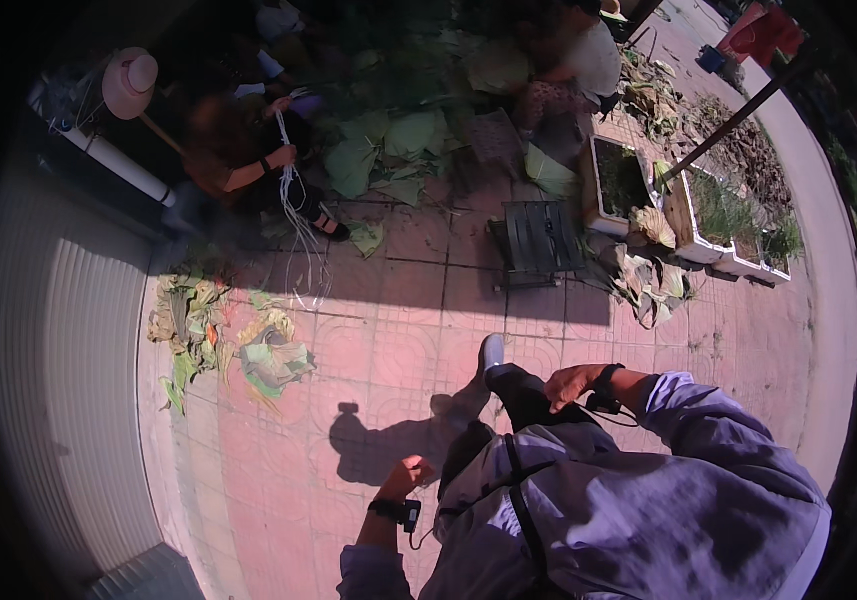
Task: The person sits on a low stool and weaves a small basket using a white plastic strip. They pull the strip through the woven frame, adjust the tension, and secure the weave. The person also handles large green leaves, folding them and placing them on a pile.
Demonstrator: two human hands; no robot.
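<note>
I see the left hand (405,478), loosely curled over pink paving (293,530), well apart from the right hand (573,384) at the dark trousers (520,397); I cannot tell whether either grips anything. Ahead of them, a dark stool (538,240) stands beside wilted leaves (650,288).

Harsh sunlight, murky upper shade

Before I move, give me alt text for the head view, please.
The wearer's left hand and right hand both appear empty, above partly sunlit pink paving. Farther ahead, a person at upper left holds white strands near large green leaves; a dark stool stands left of white planters.
</note>
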